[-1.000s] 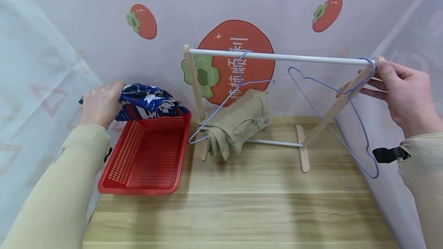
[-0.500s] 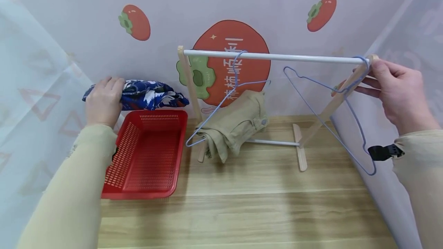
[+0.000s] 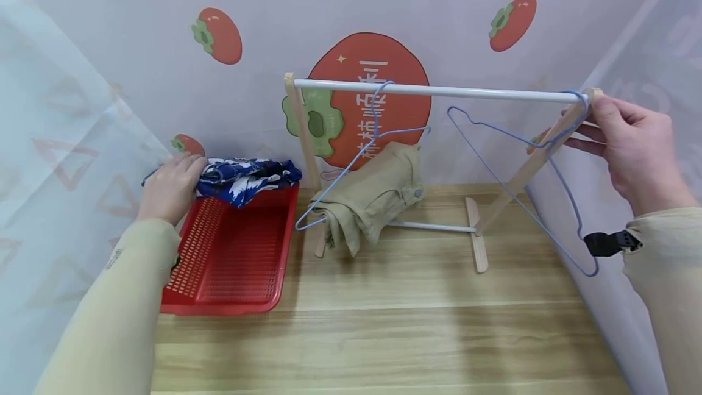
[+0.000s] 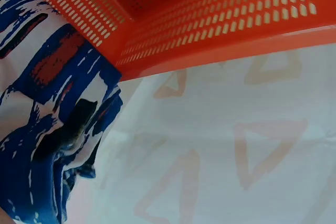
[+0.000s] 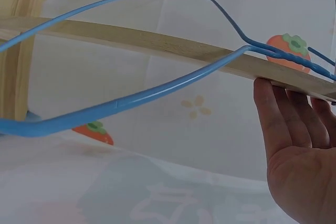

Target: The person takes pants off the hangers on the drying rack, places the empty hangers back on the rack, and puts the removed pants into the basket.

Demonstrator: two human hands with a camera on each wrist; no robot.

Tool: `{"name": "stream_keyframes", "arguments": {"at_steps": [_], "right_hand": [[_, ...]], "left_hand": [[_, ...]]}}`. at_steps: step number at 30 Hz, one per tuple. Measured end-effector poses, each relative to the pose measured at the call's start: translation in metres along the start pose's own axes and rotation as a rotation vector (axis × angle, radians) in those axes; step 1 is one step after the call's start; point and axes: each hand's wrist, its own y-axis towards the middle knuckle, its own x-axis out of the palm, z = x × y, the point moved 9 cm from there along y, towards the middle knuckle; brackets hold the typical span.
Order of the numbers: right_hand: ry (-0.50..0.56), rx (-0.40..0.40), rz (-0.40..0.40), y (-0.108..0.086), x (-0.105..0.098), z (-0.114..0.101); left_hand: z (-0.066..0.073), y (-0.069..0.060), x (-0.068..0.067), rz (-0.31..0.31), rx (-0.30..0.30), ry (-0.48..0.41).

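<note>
At the back rim of the red basket (image 3: 230, 309), my left hand (image 3: 171, 186) grips one end of a folded blue garment (image 3: 247, 178) with white and red patterning. In the left wrist view the garment (image 4: 58, 93) lies against the basket's edge, and the fingers are mostly out of sight. My right hand (image 3: 638, 145) holds the top of the right wooden post of a clothes rack (image 3: 450, 91), thumb in front and fingers behind. Beside that hand a blue wire hanger (image 3: 501, 130) hangs from the rack's end. Fingertips touch the wooden post (image 5: 157, 43) in the right wrist view.
Folded khaki trousers (image 3: 378, 191) hang on a second blue hanger (image 3: 351, 166) near the rack's left post. The rack stands on a wood-grain table (image 3: 384, 334). White printed cloth walls (image 3: 263, 11) enclose the back and both sides.
My left hand lifted the blue garment up behind the basket, then lowered it onto the basket's back edge. The right hand stays at the rack's post; the view has shifted slightly.
</note>
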Motion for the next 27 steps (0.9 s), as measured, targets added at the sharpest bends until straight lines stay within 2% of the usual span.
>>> {"name": "stream_keyframes", "arguments": {"at_steps": [7, 12, 20, 24, 27], "right_hand": [[0.002, 0.026, -0.016, -0.001, 0.0, 0.0], [0.015, 0.029, -0.016, -0.001, -0.001, 0.002], [0.027, 0.0, -0.019, -0.001, 0.0, 0.0], [0.041, -0.007, -0.017, -0.001, 0.001, -0.001], [0.033, 0.006, -0.028, -0.002, 0.001, -0.001]], "left_hand": [[0.015, -0.015, 0.007, -0.18, 0.119, -0.001], [0.025, -0.03, 0.018, -0.204, 0.201, -0.021], [0.033, -0.051, 0.046, -0.289, 0.236, 0.008], [0.041, -0.06, 0.053, -0.304, 0.262, 0.01], [0.046, -0.068, 0.059, -0.345, 0.266, 0.039]]}}
